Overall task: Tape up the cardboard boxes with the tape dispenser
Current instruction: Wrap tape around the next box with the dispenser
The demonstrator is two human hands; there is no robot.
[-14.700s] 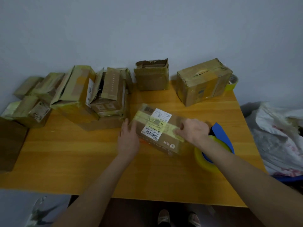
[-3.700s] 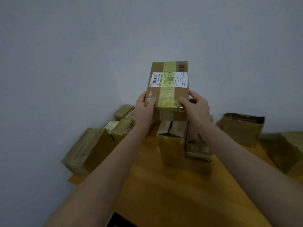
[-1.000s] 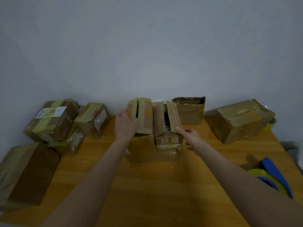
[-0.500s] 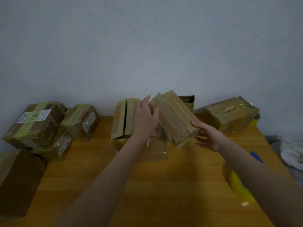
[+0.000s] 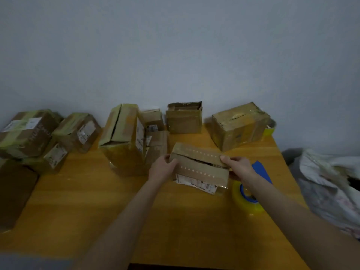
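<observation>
- A dark box [image 5: 13, 195] lies at the far left end of the desk [image 5: 78, 201], partly cut off by the edge of the view.
- Just behind it sits a stack of taped boxes [image 5: 25, 133], with white labels on several of them, pushed back near the wall [image 5: 175, 55].
- To the right of the stack stands a tall box [image 5: 122, 139]. Its top flaps are folded down with a dark slit between them.
- Some small boxes [image 5: 154, 131] are piled against the tall box's right side.
- An open-topped box [image 5: 184, 119] stands at the back against the wall, its rim ragged.
- The left hand [image 5: 162, 168] grips the left end of a cardboard box [image 5: 198, 166], fingers curled round the corner.
- This cardboard box is at mid-desk, in front of the open-topped one. Its two top flaps carry rows of pale dots, a gap shows between them, and a white label hangs on the near face. I cannot tell whether its base rests on the desk.
- The right hand [image 5: 238, 166] holds the right end, thumb pressed on the top flap and fingers wrapped round the side.
- A big box [image 5: 239, 127] sits at the back right corner, well apart from the hands.
- The tape dispenser [image 5: 246, 195], blue with a yellowish roll, lies on the desk just beside the cardboard box, partly under the right forearm.
- Pale crumpled bags [image 5: 327, 184] lie beyond the desk's right edge.
</observation>
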